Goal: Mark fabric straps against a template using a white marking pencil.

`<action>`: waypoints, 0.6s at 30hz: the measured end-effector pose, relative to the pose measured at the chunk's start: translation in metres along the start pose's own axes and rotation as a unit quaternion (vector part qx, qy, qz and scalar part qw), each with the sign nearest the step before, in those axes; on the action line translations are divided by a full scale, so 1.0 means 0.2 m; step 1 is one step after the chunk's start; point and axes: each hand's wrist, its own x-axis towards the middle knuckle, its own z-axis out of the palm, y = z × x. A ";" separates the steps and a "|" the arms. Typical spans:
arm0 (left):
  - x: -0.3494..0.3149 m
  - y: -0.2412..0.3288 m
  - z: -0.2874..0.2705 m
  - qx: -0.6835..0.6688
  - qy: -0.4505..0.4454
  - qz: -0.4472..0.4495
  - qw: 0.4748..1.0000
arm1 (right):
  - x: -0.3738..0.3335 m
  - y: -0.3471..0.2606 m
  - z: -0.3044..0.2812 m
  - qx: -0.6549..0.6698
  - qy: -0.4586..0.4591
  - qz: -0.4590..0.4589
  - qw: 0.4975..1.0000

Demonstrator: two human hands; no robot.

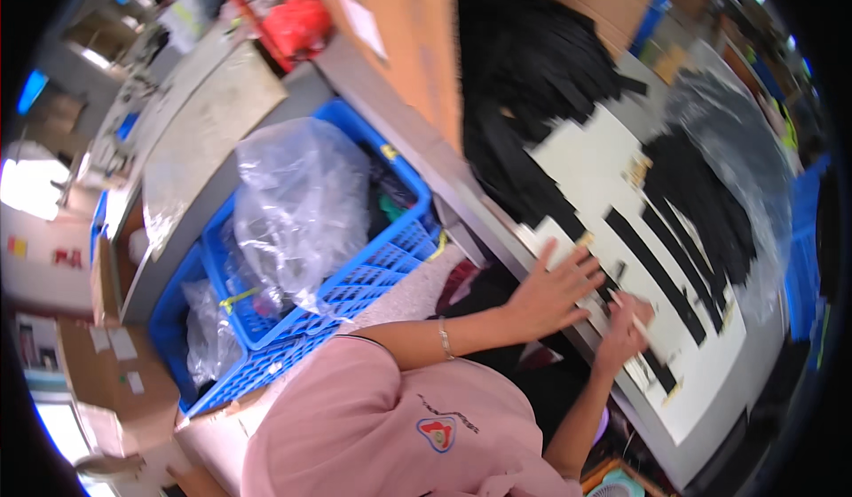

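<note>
On the table in front of me lies a white board with several black strips laid across it, fixed at their ends with small tan pieces. My left hand is spread open, its fingertips over the nearest black strip at the board's near edge. Just right of it, my right hand is closed in a pinch around a slim white pen-like stick, held over the same strip. The stick's tip is too blurred to make out.
A bundle of black strips lies on the board's far side beside clear plastic. A large black heap sits by cardboard. Blue crates with a clear bag stand left. The table edge runs diagonally.
</note>
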 end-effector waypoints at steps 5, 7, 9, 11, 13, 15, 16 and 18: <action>0.03 -0.02 -0.07 -0.027 0.063 0.008 0.998 | -0.27 -0.02 -0.18 -0.253 0.052 -0.047 0.965; 0.07 -0.10 -0.14 0.030 0.073 0.010 0.997 | -0.35 -0.01 -0.24 -0.280 0.025 -0.004 0.960; 0.11 -0.21 -0.18 0.122 0.042 -0.028 0.991 | -0.37 0.01 -0.28 -0.278 0.028 0.003 0.960; 0.13 -0.31 -0.18 0.136 0.051 -0.025 0.989 | -0.35 0.03 -0.32 -0.266 -0.030 0.012 0.963; 0.17 -0.34 -0.20 0.149 0.090 -0.018 0.985 | -0.26 0.11 -0.35 -0.261 -0.048 0.028 0.964; 0.22 -0.35 -0.20 0.138 0.079 -0.014 0.987 | -0.14 0.16 -0.37 -0.232 -0.064 0.072 0.968; 0.23 -0.36 -0.20 0.125 0.068 -0.016 0.990 | -0.09 0.16 -0.37 -0.217 -0.043 0.070 0.973; 0.28 -0.38 -0.18 0.100 0.085 -0.002 0.991 | -0.03 0.20 -0.40 -0.215 -0.023 0.070 0.974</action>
